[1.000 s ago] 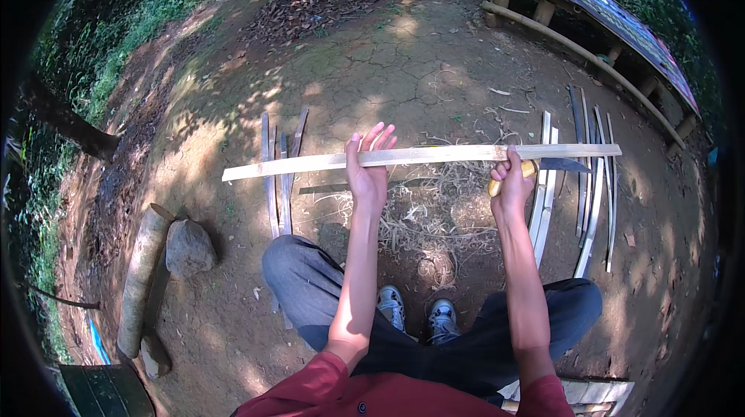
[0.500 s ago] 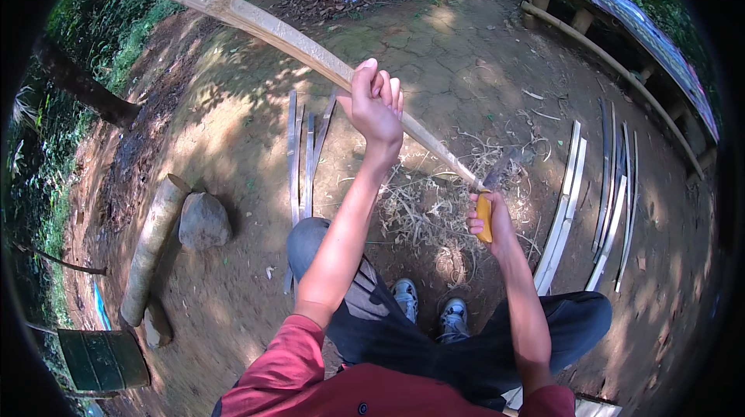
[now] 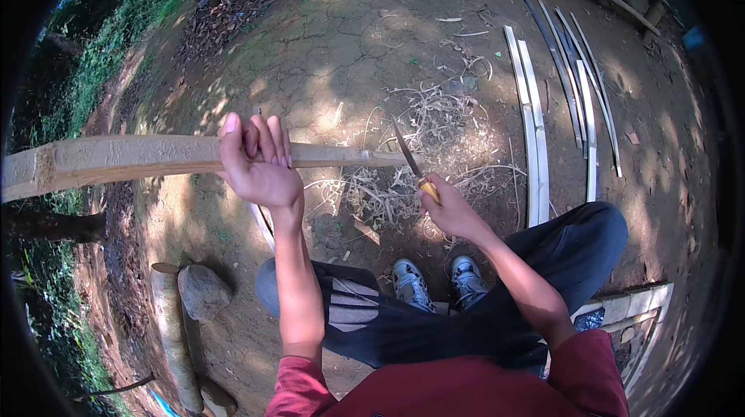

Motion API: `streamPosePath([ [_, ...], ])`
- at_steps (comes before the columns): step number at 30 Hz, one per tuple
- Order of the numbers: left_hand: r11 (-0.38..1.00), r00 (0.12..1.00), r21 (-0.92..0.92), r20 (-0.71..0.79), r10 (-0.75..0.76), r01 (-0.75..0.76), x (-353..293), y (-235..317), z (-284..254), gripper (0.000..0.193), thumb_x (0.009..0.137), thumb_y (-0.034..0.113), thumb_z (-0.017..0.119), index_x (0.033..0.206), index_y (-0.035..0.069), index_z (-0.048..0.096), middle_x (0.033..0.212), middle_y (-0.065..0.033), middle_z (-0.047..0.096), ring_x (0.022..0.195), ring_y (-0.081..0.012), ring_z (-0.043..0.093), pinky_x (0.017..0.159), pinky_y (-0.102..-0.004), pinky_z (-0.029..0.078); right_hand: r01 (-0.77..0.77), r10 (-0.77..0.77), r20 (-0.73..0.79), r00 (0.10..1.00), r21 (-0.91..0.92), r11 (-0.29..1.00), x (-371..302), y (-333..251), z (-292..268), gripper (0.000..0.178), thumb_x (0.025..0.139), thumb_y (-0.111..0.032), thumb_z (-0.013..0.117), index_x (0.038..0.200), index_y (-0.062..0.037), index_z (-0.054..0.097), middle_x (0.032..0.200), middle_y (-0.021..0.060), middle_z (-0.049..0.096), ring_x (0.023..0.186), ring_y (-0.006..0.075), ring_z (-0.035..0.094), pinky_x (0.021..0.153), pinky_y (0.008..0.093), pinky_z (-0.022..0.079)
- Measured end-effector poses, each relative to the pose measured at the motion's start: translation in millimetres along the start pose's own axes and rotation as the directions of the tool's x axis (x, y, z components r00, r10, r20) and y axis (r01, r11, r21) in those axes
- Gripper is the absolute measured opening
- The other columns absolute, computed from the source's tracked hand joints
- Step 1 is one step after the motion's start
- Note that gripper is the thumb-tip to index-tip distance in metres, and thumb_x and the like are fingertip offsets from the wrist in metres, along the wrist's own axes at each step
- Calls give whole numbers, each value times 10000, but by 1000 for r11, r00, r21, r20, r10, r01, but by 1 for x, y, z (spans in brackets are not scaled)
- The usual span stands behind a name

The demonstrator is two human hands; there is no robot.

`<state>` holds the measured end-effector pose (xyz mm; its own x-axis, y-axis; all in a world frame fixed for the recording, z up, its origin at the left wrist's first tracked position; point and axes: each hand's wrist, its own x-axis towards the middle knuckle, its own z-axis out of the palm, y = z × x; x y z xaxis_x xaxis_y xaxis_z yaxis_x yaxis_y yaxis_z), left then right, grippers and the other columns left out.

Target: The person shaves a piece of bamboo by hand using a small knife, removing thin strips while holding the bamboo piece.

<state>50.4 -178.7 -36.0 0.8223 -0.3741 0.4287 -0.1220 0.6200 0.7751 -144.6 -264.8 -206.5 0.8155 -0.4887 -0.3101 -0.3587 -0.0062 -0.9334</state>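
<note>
- The left hand [image 3: 260, 165] is closed around a long bamboo slat [image 3: 140, 159], fingers curled over its top edge and the thumb up on the far side, holding it level above the ground.
- From that grip the slat runs far out to the person's left, broadening toward the picture's rim, and a shorter stretch runs to the right, narrowing to its end.
- The right hand [image 3: 452, 211] is clenched on the yellow handle of a knife [image 3: 413, 166]; the blade points up and away from the hand.
- The blade meets the slat's right end, just beyond the right hand's knuckles; whether the edge is bitten into the bamboo cannot be told.
- Below and between the two grips lies a heap of pale shavings [image 3: 403, 192] on the dirt ground [image 3: 349, 44].
- Nearer the body than the hands, two grey shoes [image 3: 434, 281] sit side by side, with dark trousers on either side.
- Well to the right of the knife hand, finished strips [image 3: 531, 122] lie in a loose row on the earth, pale ones nearer, darker ones farther out.
- Below the left hand, off to its left, a grey stone [image 3: 203, 290] rests against a short log [image 3: 174, 332].
</note>
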Motion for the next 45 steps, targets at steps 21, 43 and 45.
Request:
streamPosePath([
  [21,999,976,-17,214,48,-46,-42,9,8,325,908,205,390,603,124,313,458,7,276,387,-81,253,375,-201,228,304,-328,-202,923,-142,942,-27,-55,34,219,905,-111,476,996,74,403,577,230,544,584,421,580,511,484,436],
  [43,999,974,4,221,41,-43,-47,6,18,287,896,180,381,624,112,316,487,-9,285,420,-102,275,389,-217,255,288,-317,-148,937,-188,939,-17,-48,28,264,878,-98,501,1023,93,391,543,217,547,559,411,588,492,471,461],
  [45,999,975,-4,218,33,-33,-49,5,23,293,898,183,377,621,114,311,481,-5,279,414,-101,272,387,-217,254,152,-198,-162,967,-260,953,4,-9,35,252,870,-101,509,1000,91,409,562,221,564,574,397,607,517,470,480],
])
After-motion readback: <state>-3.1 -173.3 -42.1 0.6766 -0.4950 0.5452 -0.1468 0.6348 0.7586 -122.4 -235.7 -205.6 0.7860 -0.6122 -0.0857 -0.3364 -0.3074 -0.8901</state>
